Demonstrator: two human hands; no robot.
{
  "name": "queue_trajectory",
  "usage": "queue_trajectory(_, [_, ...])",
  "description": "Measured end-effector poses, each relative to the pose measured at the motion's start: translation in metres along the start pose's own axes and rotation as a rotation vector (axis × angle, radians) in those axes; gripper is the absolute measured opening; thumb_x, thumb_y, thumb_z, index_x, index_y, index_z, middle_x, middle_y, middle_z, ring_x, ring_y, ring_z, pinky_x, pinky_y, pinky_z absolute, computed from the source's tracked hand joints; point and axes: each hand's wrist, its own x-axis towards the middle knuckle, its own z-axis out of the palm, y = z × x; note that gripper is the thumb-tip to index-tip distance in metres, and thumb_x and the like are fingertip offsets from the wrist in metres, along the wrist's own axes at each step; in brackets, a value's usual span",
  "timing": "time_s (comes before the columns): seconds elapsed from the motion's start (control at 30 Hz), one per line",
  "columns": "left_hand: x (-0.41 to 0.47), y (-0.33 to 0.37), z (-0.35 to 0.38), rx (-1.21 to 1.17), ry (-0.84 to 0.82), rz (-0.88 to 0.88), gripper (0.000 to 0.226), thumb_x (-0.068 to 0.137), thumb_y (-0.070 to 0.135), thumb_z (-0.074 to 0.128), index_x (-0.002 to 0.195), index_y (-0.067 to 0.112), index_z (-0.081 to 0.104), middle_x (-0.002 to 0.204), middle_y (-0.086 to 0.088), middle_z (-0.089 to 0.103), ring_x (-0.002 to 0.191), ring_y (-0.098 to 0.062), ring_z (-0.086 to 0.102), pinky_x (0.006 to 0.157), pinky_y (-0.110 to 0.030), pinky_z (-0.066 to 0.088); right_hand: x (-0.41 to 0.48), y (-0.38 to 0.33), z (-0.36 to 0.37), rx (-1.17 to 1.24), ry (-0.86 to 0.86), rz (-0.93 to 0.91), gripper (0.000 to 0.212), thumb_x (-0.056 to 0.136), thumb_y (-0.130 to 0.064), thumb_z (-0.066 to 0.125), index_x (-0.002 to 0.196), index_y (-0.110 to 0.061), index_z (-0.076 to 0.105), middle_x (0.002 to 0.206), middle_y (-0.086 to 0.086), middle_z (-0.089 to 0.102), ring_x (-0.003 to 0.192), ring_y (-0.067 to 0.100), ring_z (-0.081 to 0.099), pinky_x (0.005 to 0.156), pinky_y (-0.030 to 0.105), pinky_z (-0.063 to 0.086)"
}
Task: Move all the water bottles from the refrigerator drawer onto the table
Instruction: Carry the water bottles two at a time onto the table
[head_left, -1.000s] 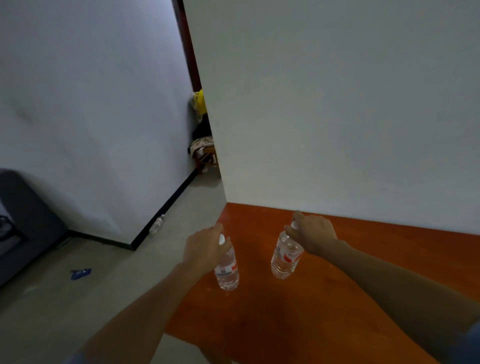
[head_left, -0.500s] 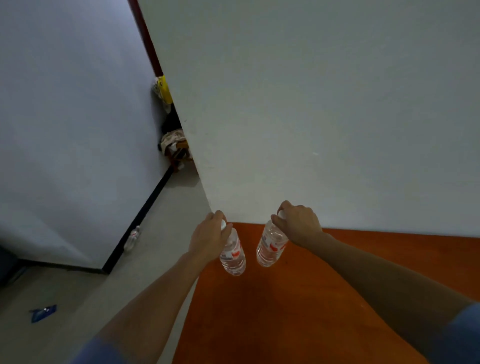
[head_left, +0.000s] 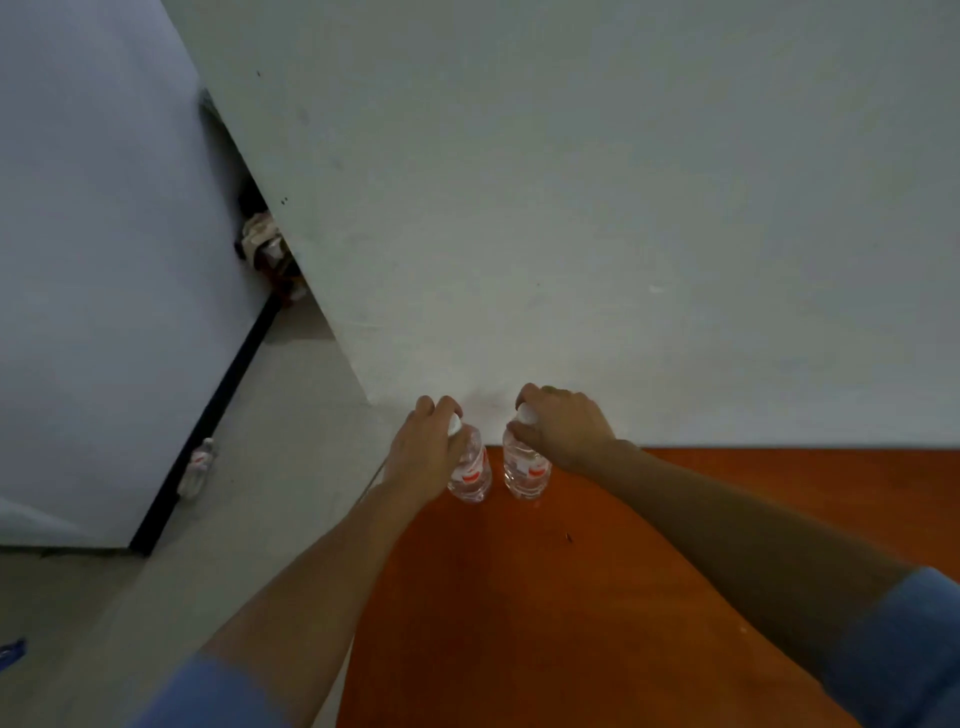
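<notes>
Two small clear water bottles with white caps and red labels stand side by side at the far left corner of the orange-brown table (head_left: 597, 597), close to the white wall. My left hand (head_left: 428, 452) is shut around the top of the left water bottle (head_left: 471, 470). My right hand (head_left: 563, 428) grips the neck and cap of the right water bottle (head_left: 525, 470). Both bottles are upright, their bases at the table surface. The refrigerator drawer is out of view.
A white wall (head_left: 571, 208) rises directly behind the table. To the left is grey floor (head_left: 270, 467) with another bottle (head_left: 197, 467) lying by the black skirting. Clutter (head_left: 265, 249) sits in the gap beyond the wall corner. A blue scrap (head_left: 10, 652) lies on the floor.
Both hands carried the bottles further toward the wall and brought them upright and closer together at the table's far corner. My view tilted down and moved nearer the table.
</notes>
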Motion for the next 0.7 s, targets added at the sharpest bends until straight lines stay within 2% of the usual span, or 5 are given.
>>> queue_trajectory(0.17, [0.007, 0.000, 0.005, -0.074, -0.004, 0.038, 0.031, 0.091, 0.029, 0.062, 0.118, 0.015, 0.053, 0.116, -0.006, 0.054, 0.098, -0.022, 0.059, 0.082, -0.031, 0.053, -0.007, -0.005, 0.003, 0.059, -0.025, 0.061, 0.043, 0.094, -0.042, 0.054, 0.129, -0.017, 0.047, 0.121, 0.008, 0.056, 0.100, 0.028, 0.060, 0.083, 0.037, 0.050])
queue_trajectory(0.4, [-0.009, 0.004, -0.020, -0.050, -0.058, 0.072, 0.039, 0.092, 0.024, 0.059, 0.128, 0.014, 0.049, 0.126, -0.007, 0.053, 0.108, -0.023, 0.057, 0.088, -0.033, 0.049, -0.037, -0.011, -0.010, 0.091, -0.047, 0.199, 0.055, 0.092, -0.035, 0.061, 0.139, -0.016, 0.040, 0.131, 0.010, 0.052, 0.111, 0.027, 0.058, 0.093, 0.039, 0.050])
queue_trajectory(0.57, [-0.037, 0.025, -0.045, 0.053, -0.076, 0.166, 0.027, 0.095, 0.027, 0.054, 0.118, 0.014, 0.058, 0.116, -0.006, 0.059, 0.098, -0.021, 0.060, 0.082, -0.033, 0.052, -0.095, -0.009, -0.036, 0.025, 0.028, 0.290, 0.053, 0.094, -0.035, 0.058, 0.141, -0.019, 0.039, 0.135, 0.009, 0.052, 0.112, 0.025, 0.059, 0.092, 0.040, 0.051])
queue_trajectory(0.7, [-0.067, 0.073, -0.053, 0.101, -0.127, 0.325, 0.021, 0.093, 0.024, 0.054, 0.110, 0.015, 0.063, 0.103, -0.004, 0.066, 0.084, -0.019, 0.062, 0.070, -0.029, 0.048, -0.167, 0.004, -0.059, 0.020, 0.066, 0.388, 0.050, 0.095, -0.035, 0.057, 0.139, -0.018, 0.042, 0.134, 0.007, 0.052, 0.109, 0.025, 0.059, 0.092, 0.039, 0.051])
